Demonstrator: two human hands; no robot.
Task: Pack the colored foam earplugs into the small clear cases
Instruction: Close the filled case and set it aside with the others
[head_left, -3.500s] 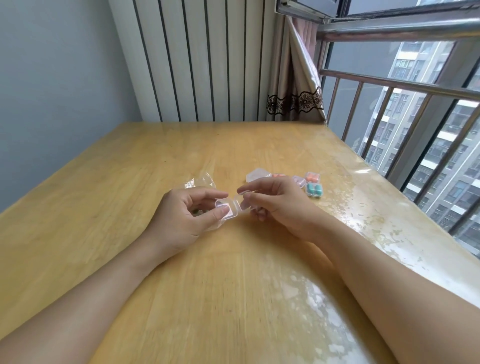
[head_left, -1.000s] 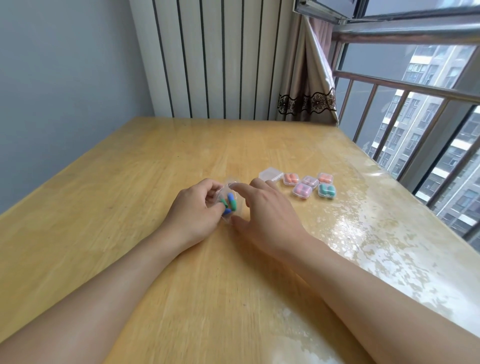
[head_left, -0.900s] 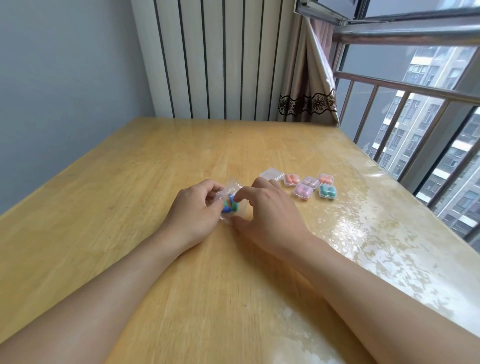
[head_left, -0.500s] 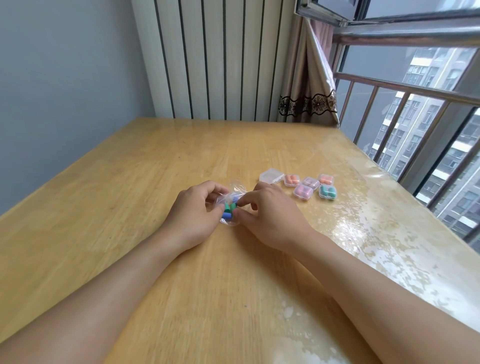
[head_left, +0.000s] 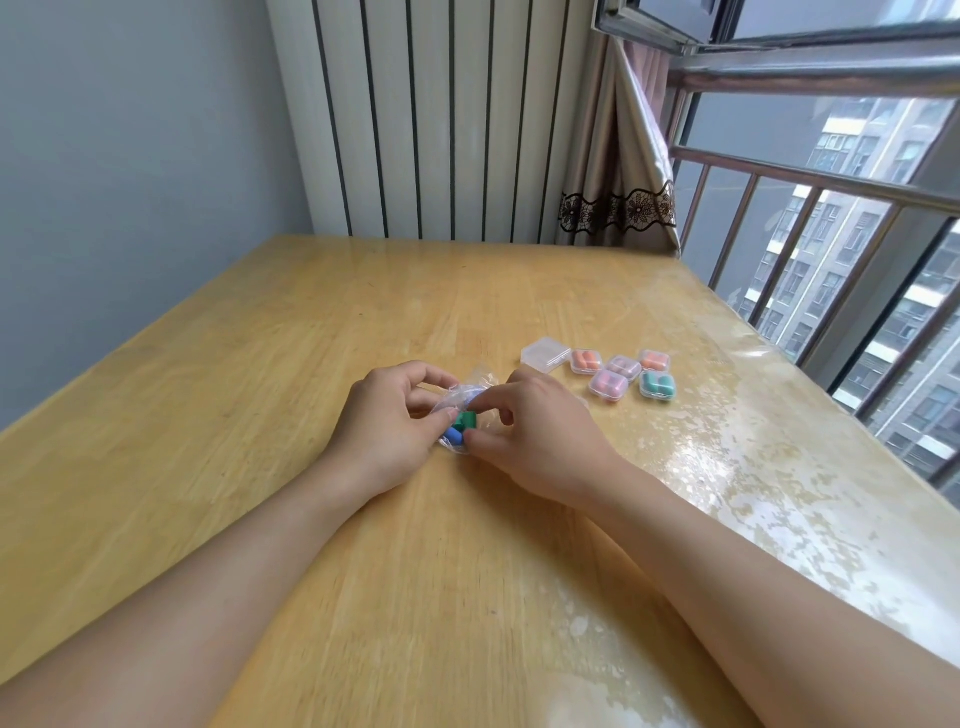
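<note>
My left hand (head_left: 387, 421) and my right hand (head_left: 535, 431) meet at the middle of the wooden table (head_left: 260, 364). Between their fingertips is a small clear plastic bag (head_left: 470, 387) with a green earplug (head_left: 464, 421) and a blue earplug (head_left: 453, 435) in it. Both hands pinch the bag. To the right lie an empty shut clear case (head_left: 545, 354) and several shut cases with earplugs inside: an orange pair (head_left: 586, 360), a pink pair (head_left: 608, 385), a green pair (head_left: 657, 385).
A window railing (head_left: 810, 176) runs along the table's right side. A curtain (head_left: 618, 208) hangs at the far right corner, and a striped wall panel (head_left: 441, 119) stands behind the far edge. The table's right part is glossy and patchy.
Earlier both hands held a clear case. Now they hold the plastic bag with the earplugs, and my right fingers have closed onto it over the last second.
</note>
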